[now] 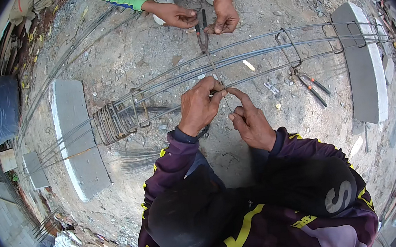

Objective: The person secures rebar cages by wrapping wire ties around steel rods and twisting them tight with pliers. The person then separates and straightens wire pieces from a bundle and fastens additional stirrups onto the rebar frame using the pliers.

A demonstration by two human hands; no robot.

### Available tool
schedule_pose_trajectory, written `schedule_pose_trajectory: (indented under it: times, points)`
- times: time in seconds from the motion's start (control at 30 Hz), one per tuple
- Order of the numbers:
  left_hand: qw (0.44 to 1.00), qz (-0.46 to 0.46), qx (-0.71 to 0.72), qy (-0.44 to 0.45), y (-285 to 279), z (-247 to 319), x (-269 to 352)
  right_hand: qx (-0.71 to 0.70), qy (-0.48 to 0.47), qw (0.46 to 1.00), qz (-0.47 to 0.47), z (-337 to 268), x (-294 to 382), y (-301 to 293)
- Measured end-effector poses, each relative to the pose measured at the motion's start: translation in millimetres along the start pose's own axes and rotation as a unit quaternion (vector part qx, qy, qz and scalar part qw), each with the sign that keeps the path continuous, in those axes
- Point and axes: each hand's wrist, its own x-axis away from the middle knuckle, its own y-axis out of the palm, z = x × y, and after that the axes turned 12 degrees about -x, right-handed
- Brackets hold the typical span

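My left hand (201, 103) pinches a thin tie wire (228, 102) where a steel stirrup (215, 68), seen edge-on, meets the nearest long reinforcing bar (258, 77). From the right, my right hand (252, 121) reaches to the same joint with its index fingertip. Its thumb and curled fingers are at the wire's lower end. Across the bars, a co-worker's two hands (224, 16) work near the stirrup's far end. Tying pincers (203, 38) with dark handles stand between those hands, jaws at the far bar. Fingers partly hide my joint.
Bundled stirrups (111, 122) hang around the bars at left; another stirrup (289, 48) is at right. Grey blocks (78, 137) (358, 68) support the bars. More pincers (313, 88) lean at the near bar. Loose tie wires (141, 159) lie on the ground by my left arm.
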Motion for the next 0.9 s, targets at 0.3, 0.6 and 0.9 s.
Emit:
schedule_pose_trajectory:
  times: [0.3,0.6,0.9]
  points:
    - [0.994,-0.094,0.011,0.054,-14,-18,-4,0.028,0.038,0.998,-0.038,-9,-7,4]
    - [0.995,-0.089,0.049,-0.008,-11,-14,-6,0.057,-0.006,0.998,0.037,2,-9,11]
    - [0.999,-0.048,0.022,-0.015,-6,-1,-9,0.058,-0.035,0.996,0.052,8,-7,10]
